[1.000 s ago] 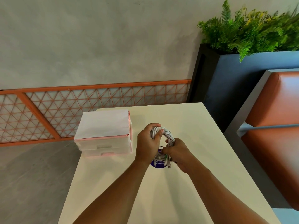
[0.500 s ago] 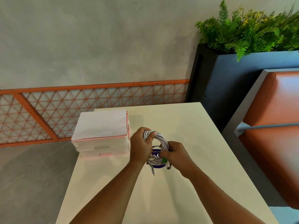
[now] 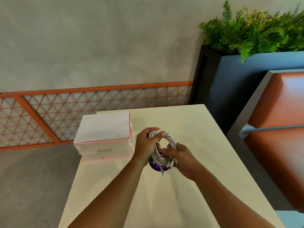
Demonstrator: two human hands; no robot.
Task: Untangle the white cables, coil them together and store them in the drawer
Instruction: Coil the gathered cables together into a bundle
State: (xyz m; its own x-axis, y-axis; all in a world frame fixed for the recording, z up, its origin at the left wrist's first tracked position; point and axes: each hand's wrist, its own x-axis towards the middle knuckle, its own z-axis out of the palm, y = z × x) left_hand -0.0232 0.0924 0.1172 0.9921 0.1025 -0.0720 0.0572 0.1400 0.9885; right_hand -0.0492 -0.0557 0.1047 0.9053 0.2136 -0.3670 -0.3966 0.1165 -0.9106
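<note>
Both the left hand (image 3: pixel 146 143) and the right hand (image 3: pixel 179 157) hold the white cables (image 3: pixel 169 139) in a ring just beside the drawer box (image 3: pixel 105 139); keep the loops tight so no ends slip out.

Coiled white cables (image 3: pixel 171 138): smooth plastic sheath, slight sheen. Cream rectangular table (image 3: pixel 197 129): smooth, matt, laminate look. Translucent plastic drawer box with pink trim (image 3: pixel 105 150): frosted, semi-gloss. White paper sheet (image 3: pixel 103 127) on top: matt. Orange-brown padded seat (image 3: pixel 279 99): glossy leatherette. Grey wall (image 3: pixel 98 38): matt, mottled, plaster or concrete.
</note>
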